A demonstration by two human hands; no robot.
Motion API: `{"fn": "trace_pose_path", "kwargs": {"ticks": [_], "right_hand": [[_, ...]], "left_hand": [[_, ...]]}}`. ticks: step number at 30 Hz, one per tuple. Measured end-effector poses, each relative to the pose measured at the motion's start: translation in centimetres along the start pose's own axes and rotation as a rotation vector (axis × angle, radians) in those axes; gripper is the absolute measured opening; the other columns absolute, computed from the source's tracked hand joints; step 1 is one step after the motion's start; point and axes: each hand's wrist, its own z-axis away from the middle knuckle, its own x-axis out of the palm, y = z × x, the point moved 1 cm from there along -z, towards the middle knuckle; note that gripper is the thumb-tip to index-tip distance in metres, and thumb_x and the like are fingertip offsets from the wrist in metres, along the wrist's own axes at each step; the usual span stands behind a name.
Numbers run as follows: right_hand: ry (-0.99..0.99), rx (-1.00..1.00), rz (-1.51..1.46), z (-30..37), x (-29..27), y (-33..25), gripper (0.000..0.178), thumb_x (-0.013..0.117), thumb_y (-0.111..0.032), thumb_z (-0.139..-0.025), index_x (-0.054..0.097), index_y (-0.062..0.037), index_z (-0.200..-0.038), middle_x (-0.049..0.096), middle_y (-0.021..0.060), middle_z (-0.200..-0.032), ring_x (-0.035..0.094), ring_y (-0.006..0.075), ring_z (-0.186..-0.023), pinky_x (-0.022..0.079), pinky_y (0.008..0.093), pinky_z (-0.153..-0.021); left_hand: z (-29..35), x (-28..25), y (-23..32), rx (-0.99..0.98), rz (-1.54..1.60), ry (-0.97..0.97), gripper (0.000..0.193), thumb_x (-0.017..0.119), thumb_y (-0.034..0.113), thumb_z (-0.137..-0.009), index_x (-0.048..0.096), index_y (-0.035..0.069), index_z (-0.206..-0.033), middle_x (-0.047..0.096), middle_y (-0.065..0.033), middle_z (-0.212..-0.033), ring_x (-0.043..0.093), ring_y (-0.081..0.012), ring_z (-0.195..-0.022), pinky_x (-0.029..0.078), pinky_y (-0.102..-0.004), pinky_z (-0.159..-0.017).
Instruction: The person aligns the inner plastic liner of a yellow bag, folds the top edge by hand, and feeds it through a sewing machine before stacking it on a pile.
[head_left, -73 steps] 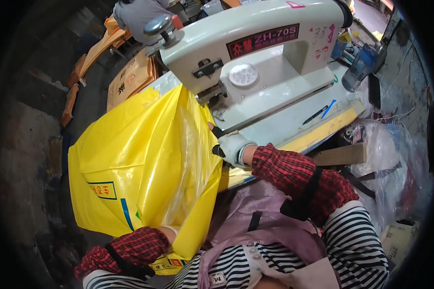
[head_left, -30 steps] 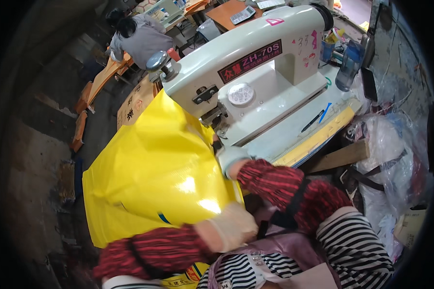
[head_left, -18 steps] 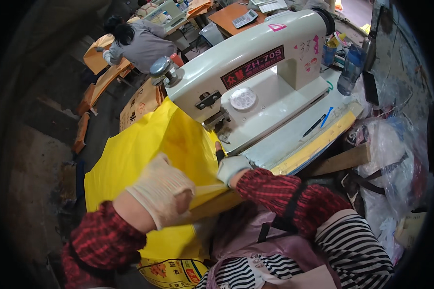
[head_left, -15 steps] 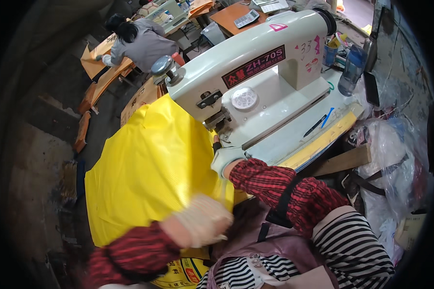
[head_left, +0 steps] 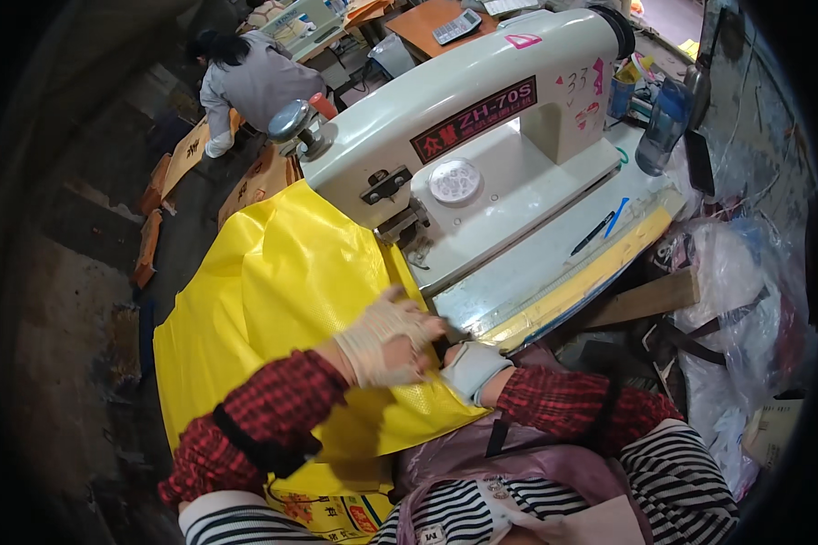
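Observation:
A large yellow plastic sack (head_left: 273, 282) drapes from beside the head of a white industrial sewing machine (head_left: 373, 150) down to my lap. My left hand (head_left: 386, 343), in a pale fingerless glove, rests over the sack near its right edge, fingers spread. Close beside it, at the corner of the machine bed, my right hand (head_left: 475, 368) in a whitish glove is closed at the sack's right edge; its fingertips are mostly hidden. The sack's upper right edge lies by the needle area (head_left: 400, 222). A printed yellow sack (head_left: 336, 513) shows underneath, at my lap.
On the machine's table lie a black pen (head_left: 593, 232) and a blue stick (head_left: 617, 218). A water bottle (head_left: 662, 127) and a phone (head_left: 699, 163) are at the right, above clear plastic bags (head_left: 736, 300). Farther left, a person (head_left: 254, 77) bends over brown paper pieces (head_left: 191, 154).
My right hand has come back from the needle area toward me, along the sack's edge. My left hand has moved up and forward onto the sack. The other person has shifted slightly.

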Motion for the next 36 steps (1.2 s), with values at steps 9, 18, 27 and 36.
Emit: {"fn": "trace_pose_path", "kwargs": {"ticks": [9, 18, 27, 36], "right_hand": [[0.107, 0.272, -0.208, -0.2, -6.3, -2.3, 0.044, 0.048, -0.042, -0.081, 0.065, -0.0054, -0.099, 0.066, 0.0187, -0.085, 0.065, 0.0335, -0.078, 0.05, 0.0431, -0.071], [0.221, 0.298, -0.161, -8.9, -4.2, 1.7, 0.073, 0.051, -0.027, -0.081, 0.016, -0.0101, -0.143, 0.065, 0.0188, -0.091, 0.064, 0.0341, -0.075, 0.049, 0.0446, -0.066], [0.086, -0.024, -0.388, 0.3, 3.2, 2.7, 0.05, 0.057, -0.038, -0.085, 0.047, -0.012, -0.127, 0.061, 0.0162, -0.092, 0.062, 0.0306, -0.085, 0.048, 0.0337, -0.078], [0.13, -0.232, -0.619, 2.7, 5.9, 5.5, 0.045, 0.065, -0.045, -0.08, 0.061, -0.0085, -0.107, 0.064, 0.0168, -0.085, 0.063, 0.0306, -0.082, 0.049, 0.0375, -0.074]], "left_hand": [[3.7, -10.6, -1.1, -0.12, -0.435, -0.3, 0.016, 0.065, 0.039, -0.061, 0.063, 0.023, -0.065, 0.058, 0.0005, -0.062, 0.057, -0.019, -0.069, 0.031, -0.0517, -0.094], [3.4, 11.4, 7.1, 0.067, 1.01, 0.082, 0.026, 0.058, 0.018, -0.078, 0.06, 0.0, -0.097, 0.061, -0.0146, -0.095, 0.058, -0.0217, -0.092, 0.045, -0.0307, -0.08], [3.6, 9.9, 4.8, -0.899, 1.562, 1.445, 0.013, 0.05, 0.008, -0.084, 0.051, 0.002, -0.096, 0.054, -0.0077, -0.078, 0.055, -0.0211, -0.068, 0.047, -0.0317, -0.064], [5.6, 9.8, 3.6, -0.828, 0.016, -0.136, 0.053, 0.05, 0.05, -0.082, 0.061, 0.002, -0.104, 0.058, -0.0204, -0.105, 0.052, -0.0326, -0.104, 0.044, -0.0417, -0.083]]}}
